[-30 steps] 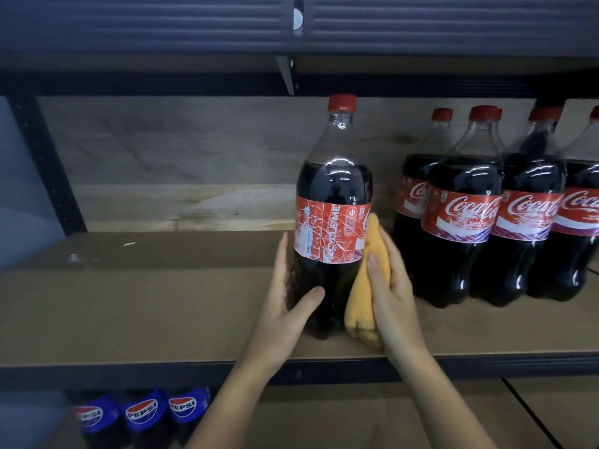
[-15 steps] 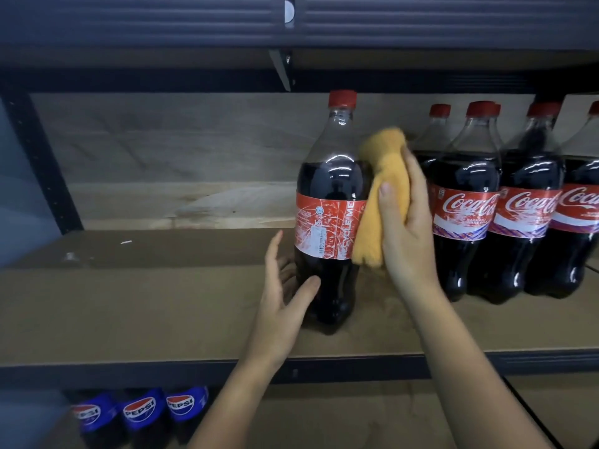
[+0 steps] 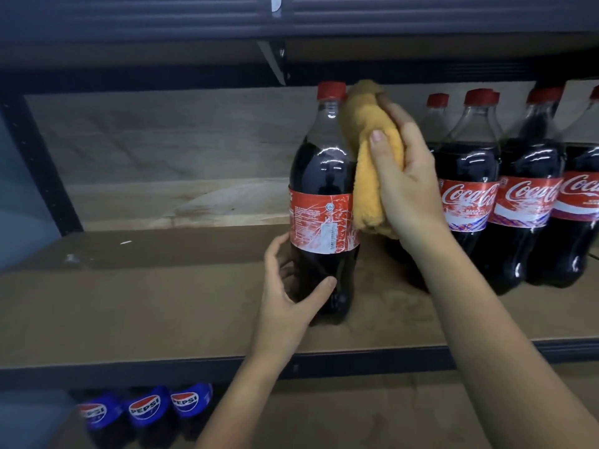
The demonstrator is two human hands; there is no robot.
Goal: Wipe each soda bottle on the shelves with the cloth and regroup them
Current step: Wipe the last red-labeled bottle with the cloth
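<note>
One cola bottle (image 3: 324, 202), left hand (image 3: 291, 296) gripping base; right hand (image 3: 408, 186) pressing cloth (image 3: 366, 163) against shoulder

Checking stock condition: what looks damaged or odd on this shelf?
The red label on the cola bottle the left hand steadies is scuffed white and faces backward, unlike its neighbours.
</note>
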